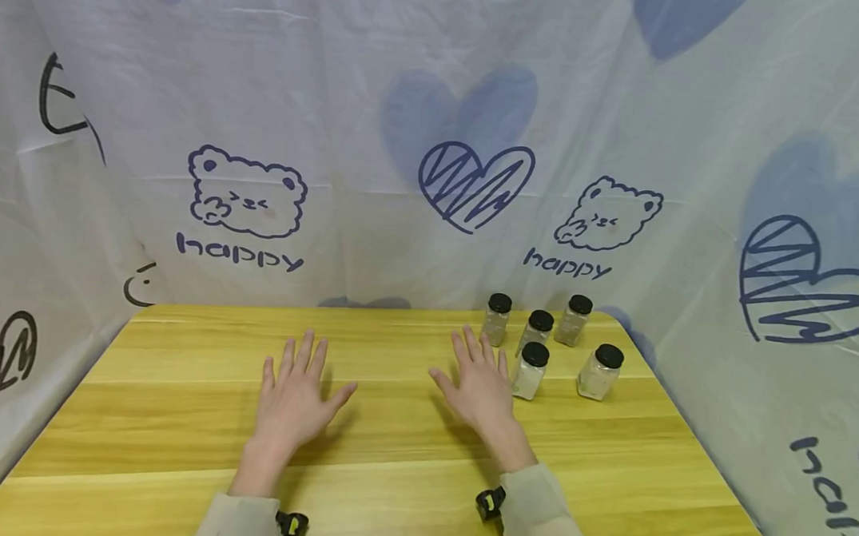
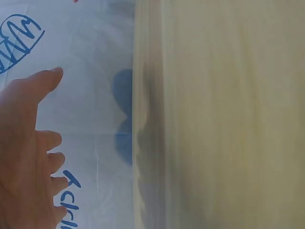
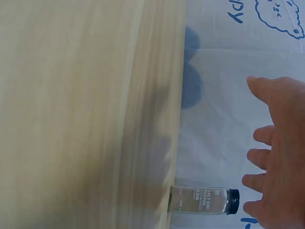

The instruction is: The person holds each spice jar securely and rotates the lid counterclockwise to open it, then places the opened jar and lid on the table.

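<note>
My left hand (image 1: 296, 402) is held over the left half of the wooden table (image 1: 391, 498), fingers straight and spread, holding nothing. Over the right half, my right hand (image 1: 483, 390) is likewise spread with nothing in it. Just right of it stands a clear jar with a black lid and pale contents (image 1: 529, 375). Several more such jars stand nearby: one at the back (image 1: 496, 323), one partly hidden behind the pale jar (image 1: 539, 325), one farther right (image 1: 573, 322), and one nearer (image 1: 599, 375). In the right wrist view, a jar (image 3: 200, 199) bears white lettering.
A white cloth (image 1: 363, 137) printed with hearts and bears hangs behind the table and along both sides. Black wrist cameras sit at both cuffs, the left one (image 1: 292, 527) and the right one (image 1: 490, 503).
</note>
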A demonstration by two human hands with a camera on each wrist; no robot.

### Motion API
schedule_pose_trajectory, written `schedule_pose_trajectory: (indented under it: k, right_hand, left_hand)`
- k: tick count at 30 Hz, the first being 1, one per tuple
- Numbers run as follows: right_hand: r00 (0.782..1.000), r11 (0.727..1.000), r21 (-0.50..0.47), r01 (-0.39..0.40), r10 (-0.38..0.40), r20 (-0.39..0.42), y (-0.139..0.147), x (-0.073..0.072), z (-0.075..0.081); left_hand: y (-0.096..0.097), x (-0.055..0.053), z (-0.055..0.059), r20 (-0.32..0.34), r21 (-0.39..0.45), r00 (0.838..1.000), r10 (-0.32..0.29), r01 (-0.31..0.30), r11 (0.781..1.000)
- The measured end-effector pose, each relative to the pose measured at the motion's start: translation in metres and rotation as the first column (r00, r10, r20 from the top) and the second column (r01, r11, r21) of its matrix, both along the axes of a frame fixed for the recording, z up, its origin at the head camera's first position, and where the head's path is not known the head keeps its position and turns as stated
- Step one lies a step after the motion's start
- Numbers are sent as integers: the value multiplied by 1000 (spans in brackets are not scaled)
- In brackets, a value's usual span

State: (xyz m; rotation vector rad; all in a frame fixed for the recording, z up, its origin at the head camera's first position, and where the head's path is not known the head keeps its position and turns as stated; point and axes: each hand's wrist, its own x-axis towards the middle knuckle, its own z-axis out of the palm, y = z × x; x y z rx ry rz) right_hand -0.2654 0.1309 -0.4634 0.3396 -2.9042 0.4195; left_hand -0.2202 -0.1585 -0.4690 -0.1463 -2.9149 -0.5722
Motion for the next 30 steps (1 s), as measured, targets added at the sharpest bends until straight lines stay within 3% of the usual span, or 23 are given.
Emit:
schedule_pose_trajectory:
  k: [10, 17, 25, 30]
  right_hand:
    - [991, 994, -103, -36, 22, -130, 7, 3, 11]
    - [955, 976, -199, -89, 27, -295, 19, 4, 16]
    - [913, 933, -338, -123, -27, -407, 42, 9, 22]
    - [901, 907, -399, -132, -58, -429, 59, 11, 22]
  left_hand:
    - [13, -5, 6, -79, 25, 997, -22, 24, 999]
    - [27, -10, 15, -154, 57, 987, -45, 55, 997]
    - [50, -21, 24, -292, 53, 948, -126, 148, 988]
    - [66, -27, 30, -336, 41, 926, -171, 195, 980]
